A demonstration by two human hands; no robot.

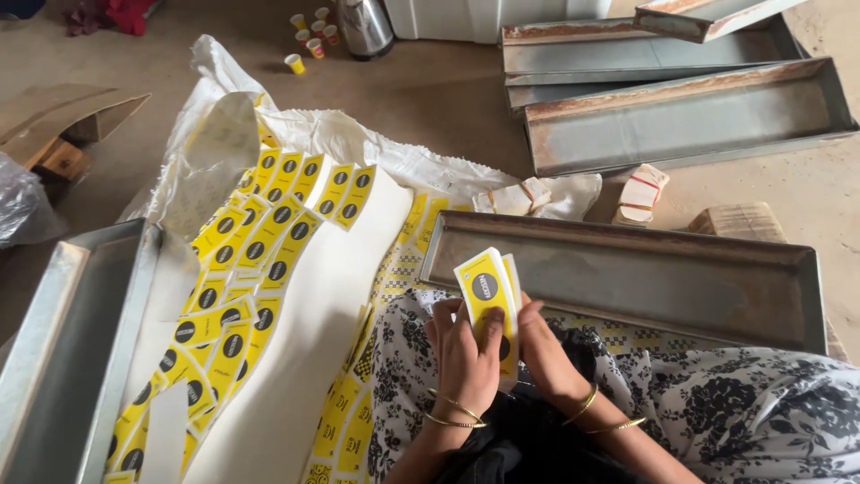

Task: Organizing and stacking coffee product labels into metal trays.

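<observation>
1. Left hand (466,345) grips a stack of yellow die-cut paper blanks (490,296) from the left side, fingers curled round it, thumb on the face.
2. Right hand (545,348) closed on the stack's right edge & back (fingertips mostly hidden behind the blanks). Stack stands upright over the lap, just in front of the near metal tray (627,278).
3. Gold bangles on both wrists; black-and-white floral cloth (752,403) across the lap.
4. To the left: a printed sheet (242,269) of the same yellow blanks, spread over white paper on the floor.
5. Far left, another metal tray (63,358).
6. Further back: rusty-rimmed trays (681,108), small banded bundles (640,193), paper cups (309,36) nr a steel kettle (363,25).
</observation>
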